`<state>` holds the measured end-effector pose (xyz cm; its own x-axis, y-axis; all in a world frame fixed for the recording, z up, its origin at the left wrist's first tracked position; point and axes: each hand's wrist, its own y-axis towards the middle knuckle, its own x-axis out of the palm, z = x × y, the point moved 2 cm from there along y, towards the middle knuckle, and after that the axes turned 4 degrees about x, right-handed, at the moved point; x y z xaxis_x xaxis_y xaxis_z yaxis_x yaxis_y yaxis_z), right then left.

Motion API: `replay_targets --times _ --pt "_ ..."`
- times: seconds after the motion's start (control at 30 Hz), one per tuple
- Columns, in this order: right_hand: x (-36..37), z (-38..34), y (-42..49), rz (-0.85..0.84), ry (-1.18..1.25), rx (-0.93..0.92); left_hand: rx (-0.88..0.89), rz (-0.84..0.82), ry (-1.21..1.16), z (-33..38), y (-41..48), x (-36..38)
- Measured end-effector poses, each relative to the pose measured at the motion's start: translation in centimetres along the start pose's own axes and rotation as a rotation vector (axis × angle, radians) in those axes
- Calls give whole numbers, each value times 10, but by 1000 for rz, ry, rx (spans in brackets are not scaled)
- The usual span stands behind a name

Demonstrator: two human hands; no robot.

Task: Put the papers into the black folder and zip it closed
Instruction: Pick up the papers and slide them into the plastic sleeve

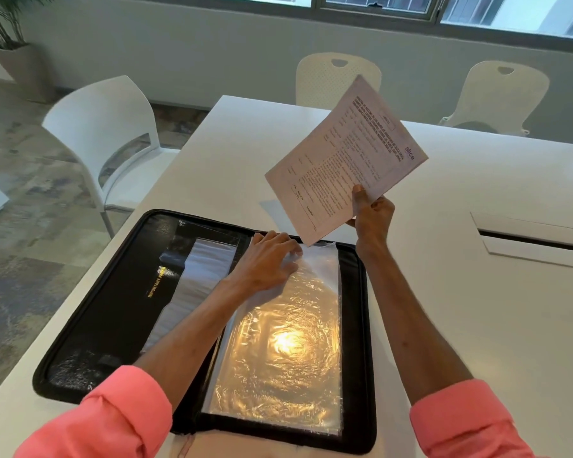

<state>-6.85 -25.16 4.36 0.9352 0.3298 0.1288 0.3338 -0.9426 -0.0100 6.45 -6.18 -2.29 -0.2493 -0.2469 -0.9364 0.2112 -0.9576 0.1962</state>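
On the white tabletop [477,200], toward six o'clock in the view, the black folder [90,312] lies unzipped and spread flat. Its left half shows gold lettering and a pale sheet under a glossy pocket; its right half carries a clear plastic sleeve [278,358] that glares with a warm reflection, and what lies inside it cannot be told. The left hand [268,256] rests at the sleeve's far end, at about twelve o'clock on that half, fingers pinched on the plastic's top edge. The right hand [371,213] is closed on the lower corner of the papers [344,160], a printed stack held up off the tabletop and tilted, at one o'clock from the folder and outside it. Both sleeves are pink. White chairs [113,133] stand round the tabletop from ten to one o'clock, and a potted plant [7,34] sits at eleven.
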Motion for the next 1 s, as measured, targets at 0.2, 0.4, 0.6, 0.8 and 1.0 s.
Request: replay_targets --times 0.2,0.4,0.6,0.8,1.0 --pt "-5 1 -2 -97 -92 -21 -41 39 -19 1 1 4" --pt "-11 -3 9 -198 -188 4 -56 87 -58 -6 4 2" --pt "-15 -3 18 -272 -267 18 -70 86 -84 -24 3 -6" --pt "-23 -1 26 -421 -323 41 -52 58 -87 -46 5 -26" --pt "-25 0 35 -472 -348 71 -21 -60 49 -67 10 -38"
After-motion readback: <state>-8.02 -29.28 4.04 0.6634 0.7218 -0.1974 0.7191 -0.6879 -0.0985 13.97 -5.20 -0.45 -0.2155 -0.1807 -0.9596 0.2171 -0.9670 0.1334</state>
